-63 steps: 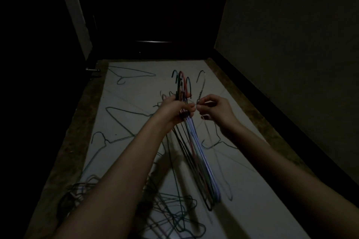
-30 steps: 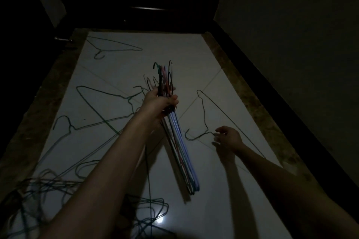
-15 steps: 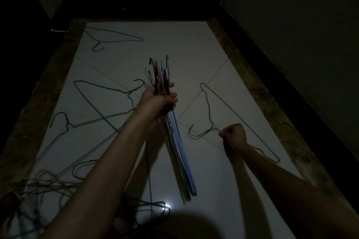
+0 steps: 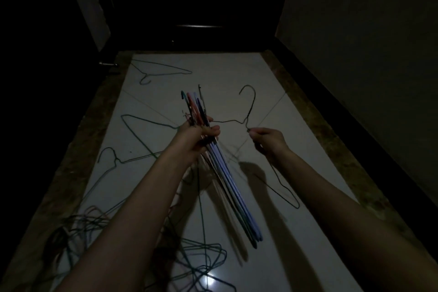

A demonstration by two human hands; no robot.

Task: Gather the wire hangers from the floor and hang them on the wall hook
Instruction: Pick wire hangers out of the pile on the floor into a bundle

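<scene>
My left hand grips a bundle of wire hangers near their necks; the hooks point away from me and the bodies hang toward me. A single dark wire hanger is lifted off the floor, pinched at its neck by my right hand, its hook upright and one shoulder reaching to the bundle. Loose hangers lie on the pale floor: one at the far left, two at mid left, and a tangled pile near my feet. No wall hook is visible.
The white tiled floor is a narrow strip with a brown stone border. A wall runs along the right, with a dark skirting. A dark doorway closes the far end, and the room is dim.
My right hand has raised the single hanger from the floor and brought it up beside the bundle. The left hand still holds the bundle, now a little higher.
</scene>
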